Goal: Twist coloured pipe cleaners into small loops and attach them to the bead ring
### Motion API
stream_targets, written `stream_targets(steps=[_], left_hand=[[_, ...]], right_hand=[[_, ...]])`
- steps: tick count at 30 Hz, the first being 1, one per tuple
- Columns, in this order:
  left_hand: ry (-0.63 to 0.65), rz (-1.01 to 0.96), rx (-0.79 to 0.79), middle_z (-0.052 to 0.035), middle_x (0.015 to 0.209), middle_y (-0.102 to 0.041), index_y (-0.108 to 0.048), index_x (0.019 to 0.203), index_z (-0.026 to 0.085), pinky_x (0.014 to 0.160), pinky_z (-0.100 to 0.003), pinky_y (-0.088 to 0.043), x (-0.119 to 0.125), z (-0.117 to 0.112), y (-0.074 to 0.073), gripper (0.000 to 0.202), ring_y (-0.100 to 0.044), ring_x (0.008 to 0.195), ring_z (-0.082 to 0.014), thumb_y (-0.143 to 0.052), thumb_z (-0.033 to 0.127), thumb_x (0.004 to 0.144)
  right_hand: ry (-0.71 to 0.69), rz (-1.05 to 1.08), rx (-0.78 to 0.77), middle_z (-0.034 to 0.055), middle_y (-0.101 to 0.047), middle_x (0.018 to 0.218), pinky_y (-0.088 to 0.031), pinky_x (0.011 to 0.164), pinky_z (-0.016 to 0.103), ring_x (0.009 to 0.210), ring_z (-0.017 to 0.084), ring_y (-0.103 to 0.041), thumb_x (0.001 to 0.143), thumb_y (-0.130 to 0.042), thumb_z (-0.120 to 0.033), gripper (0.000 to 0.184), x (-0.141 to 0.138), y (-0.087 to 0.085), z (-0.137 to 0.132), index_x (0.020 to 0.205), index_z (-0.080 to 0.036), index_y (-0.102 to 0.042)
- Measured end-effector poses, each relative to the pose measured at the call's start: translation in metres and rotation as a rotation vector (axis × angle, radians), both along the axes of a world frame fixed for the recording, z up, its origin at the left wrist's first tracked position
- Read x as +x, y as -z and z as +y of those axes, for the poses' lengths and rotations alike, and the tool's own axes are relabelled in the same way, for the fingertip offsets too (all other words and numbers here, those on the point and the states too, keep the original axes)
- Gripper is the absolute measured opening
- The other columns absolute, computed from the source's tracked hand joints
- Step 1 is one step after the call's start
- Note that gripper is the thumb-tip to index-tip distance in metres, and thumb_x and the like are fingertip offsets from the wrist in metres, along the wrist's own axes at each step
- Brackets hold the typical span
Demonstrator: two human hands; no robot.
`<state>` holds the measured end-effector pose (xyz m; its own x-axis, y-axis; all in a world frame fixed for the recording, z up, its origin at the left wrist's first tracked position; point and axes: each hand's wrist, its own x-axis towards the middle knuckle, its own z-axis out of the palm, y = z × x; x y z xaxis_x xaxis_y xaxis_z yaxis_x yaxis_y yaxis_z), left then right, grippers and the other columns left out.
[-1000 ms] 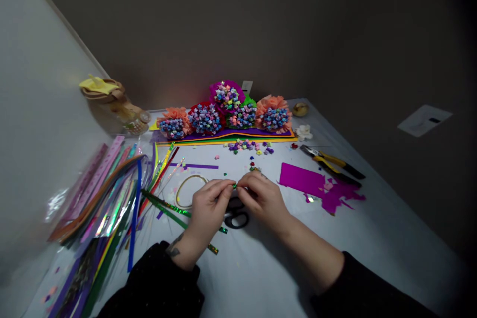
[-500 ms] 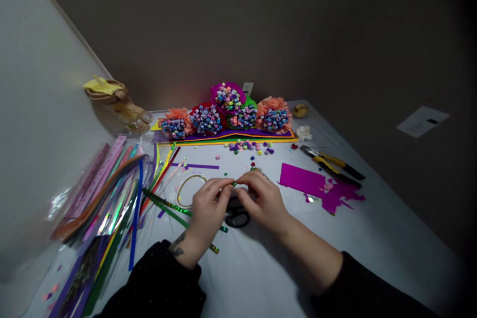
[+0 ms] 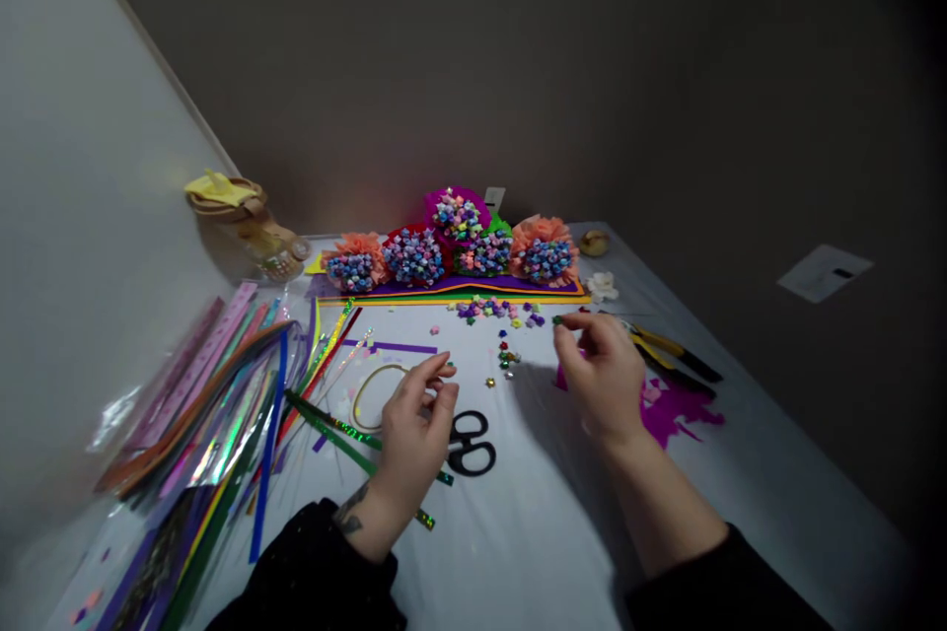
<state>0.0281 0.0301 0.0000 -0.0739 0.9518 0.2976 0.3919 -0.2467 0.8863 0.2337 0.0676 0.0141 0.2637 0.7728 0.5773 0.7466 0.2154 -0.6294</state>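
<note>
My right hand [image 3: 603, 375] is lifted over the table's right half, thumb and forefinger pinching a tiny green paper star [image 3: 557, 320]. My left hand [image 3: 415, 419] rests on the table with fingers loosely curled and apart, holding nothing I can see. It lies beside black scissors [image 3: 469, 442], a thin yellow paper loop [image 3: 368, 387] and green glitter strips [image 3: 332, 419]. A few small paper stars [image 3: 506, 355] lie between the hands.
Paper-flower bouquets filled with stars [image 3: 451, 251] stand at the back on coloured sheets. Loose stars [image 3: 495, 311] lie in front of them. Coloured paper strips [image 3: 214, 404] fan out at left. Purple crepe paper [image 3: 677, 404] and yellow-handled pliers [image 3: 670, 347] lie at right. A jar [image 3: 241, 227] sits back left.
The hands were together pinching the green star over the scissors. Now the right hand has carried it up and to the right, and the left hand has let go.
</note>
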Motion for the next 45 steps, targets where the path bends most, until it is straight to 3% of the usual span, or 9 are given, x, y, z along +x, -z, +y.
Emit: stream_targets(steps=[3, 6, 9, 22, 28, 31, 38, 42, 45], left_hand=[[-0.044, -0.032, 0.002, -0.0070, 0.099, -0.061, -0.058, 0.113, 0.019, 0.059, -0.020, -0.049, 0.000, 0.002, 0.000, 0.026, -0.058, 0.080, -0.0130, -0.053, 0.022, 0.087], [-0.069, -0.084, -0.013, -0.0078, 0.104, -0.058, -0.057, 0.114, 0.019, 0.056, -0.019, -0.046, 0.000, 0.005, 0.000, 0.028, -0.055, 0.076, -0.0118, -0.053, 0.021, 0.086], [-0.082, -0.124, -0.033, -0.0087, 0.105, -0.057, -0.057, 0.115, 0.018, 0.055, -0.019, -0.045, 0.000, 0.007, 0.000, 0.029, -0.054, 0.074, -0.0116, -0.054, 0.023, 0.086], [-0.094, -0.085, -0.056, -0.0074, 0.100, -0.060, -0.061, 0.102, 0.017, 0.059, -0.021, -0.048, 0.000, 0.008, -0.005, 0.020, -0.056, 0.076, -0.0125, -0.055, 0.020, 0.083], [-0.069, -0.003, -0.071, -0.0064, 0.095, -0.062, -0.063, 0.098, 0.017, 0.065, -0.023, -0.049, -0.001, 0.010, -0.007, 0.018, -0.059, 0.079, -0.0144, -0.051, 0.019, 0.085], [-0.036, 0.197, -0.067, -0.0055, 0.091, -0.064, -0.064, 0.093, 0.018, 0.068, -0.027, -0.049, -0.011, 0.013, -0.014, 0.017, -0.060, 0.078, -0.0161, -0.049, 0.016, 0.084], [0.007, 0.961, -0.218, -0.0090, 0.081, -0.064, -0.062, 0.078, 0.018, 0.070, -0.033, -0.046, -0.039, 0.013, -0.037, 0.011, -0.061, 0.082, -0.0258, -0.058, 0.027, 0.081], [0.076, 1.087, -0.298, -0.0103, 0.085, -0.066, -0.061, 0.082, 0.017, 0.064, -0.031, -0.045, -0.040, 0.010, -0.036, 0.013, -0.063, 0.080, -0.0264, -0.061, 0.029, 0.078], [0.098, 1.131, -0.347, -0.0105, 0.081, -0.067, -0.061, 0.082, 0.018, 0.059, -0.030, -0.043, -0.039, 0.011, -0.035, 0.009, -0.064, 0.076, -0.0272, -0.057, 0.026, 0.080]], right_hand=[[-0.060, -0.113, -0.097, 0.0054, -0.063, 0.080, -0.043, 0.071, 0.034, 0.076, 0.021, -0.055, 0.079, -0.056, -0.022, 0.009, 0.012, 0.009, 0.011, 0.080, -0.018, -0.064], [-0.186, -0.268, -0.247, 0.0083, -0.064, 0.086, -0.041, 0.076, 0.037, 0.085, 0.025, -0.053, 0.078, -0.057, -0.020, 0.011, 0.007, 0.023, 0.015, 0.080, -0.019, -0.067], [-0.199, -0.337, -0.315, 0.0093, -0.063, 0.089, -0.041, 0.076, 0.039, 0.085, 0.026, -0.050, 0.077, -0.058, -0.018, 0.012, 0.001, 0.030, 0.017, 0.082, -0.019, -0.069], [-0.305, -0.195, -0.271, 0.0089, -0.068, 0.088, -0.047, 0.078, 0.037, 0.085, 0.023, -0.060, 0.077, -0.048, -0.010, 0.026, 0.008, 0.039, 0.023, 0.086, -0.018, -0.071], [-0.378, -0.274, -0.255, 0.0156, -0.065, 0.108, -0.046, 0.087, 0.040, 0.098, 0.026, -0.058, 0.078, -0.044, -0.008, 0.034, -0.003, 0.043, 0.030, 0.103, -0.012, -0.066], [-0.445, -0.336, -0.279, 0.0178, -0.064, 0.112, -0.044, 0.089, 0.045, 0.101, 0.028, -0.057, 0.076, -0.042, -0.004, 0.039, -0.008, 0.042, 0.032, 0.107, -0.010, -0.065], [-0.566, -0.167, -0.351, 0.0079, -0.071, 0.091, -0.047, 0.082, 0.039, 0.088, 0.022, -0.061, 0.073, -0.040, -0.001, 0.039, -0.005, 0.034, 0.027, 0.093, -0.018, -0.069], [-0.581, -0.203, -0.376, 0.0093, -0.068, 0.095, -0.045, 0.086, 0.042, 0.093, 0.023, -0.058, 0.079, -0.051, -0.014, 0.026, -0.007, 0.028, 0.018, 0.100, -0.017, -0.067], [-0.639, -0.244, -0.393, 0.0115, -0.065, 0.101, -0.044, 0.088, 0.042, 0.099, 0.025, -0.054, 0.075, -0.064, -0.021, 0.031, -0.013, 0.027, 0.011, 0.105, -0.016, -0.065]])
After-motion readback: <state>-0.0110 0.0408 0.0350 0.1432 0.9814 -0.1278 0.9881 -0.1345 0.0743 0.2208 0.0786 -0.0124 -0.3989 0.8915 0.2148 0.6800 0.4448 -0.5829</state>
